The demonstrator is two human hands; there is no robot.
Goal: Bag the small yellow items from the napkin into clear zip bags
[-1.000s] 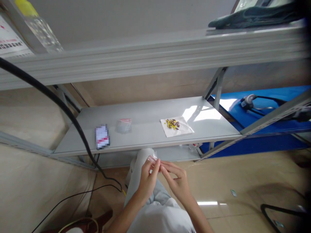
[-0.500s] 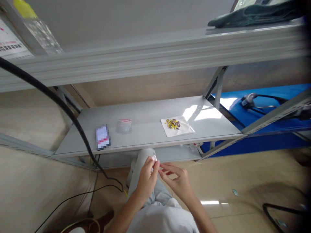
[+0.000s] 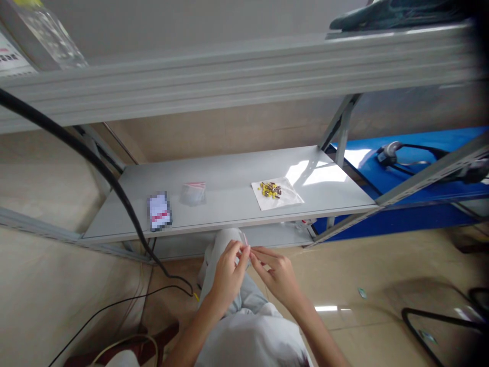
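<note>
Above my lap, my left hand (image 3: pixel 230 265) and my right hand (image 3: pixel 276 270) meet at the fingertips. Both pinch a small clear zip bag (image 3: pixel 245 238) with a pinkish strip; its upper part pokes up past the fingers and the rest is hidden by them. On the grey shelf (image 3: pixel 223 204) before me lies a white sheet (image 3: pixel 288 196) bearing a loose heap of yellow and dark brown capsules (image 3: pixel 270 190). Left of it rest more clear zip bags (image 3: pixel 193 193) with red strips. A blurred-out phone-like object (image 3: pixel 159 211) lies farther left.
A thick black cable (image 3: pixel 95 171) hangs across the left side. The upper shelf edge (image 3: pixel 214 89) runs over the work shelf, with a clear bottle (image 3: pixel 51 35) on it. To the right, a device with a cable (image 3: pixel 389 154) lies on a blue surface (image 3: pixel 416 196).
The zip bag has turned between my fingers, so its pinkish strip now points up. My right fingers have drawn closer to my left. The whole view has shifted slightly.
</note>
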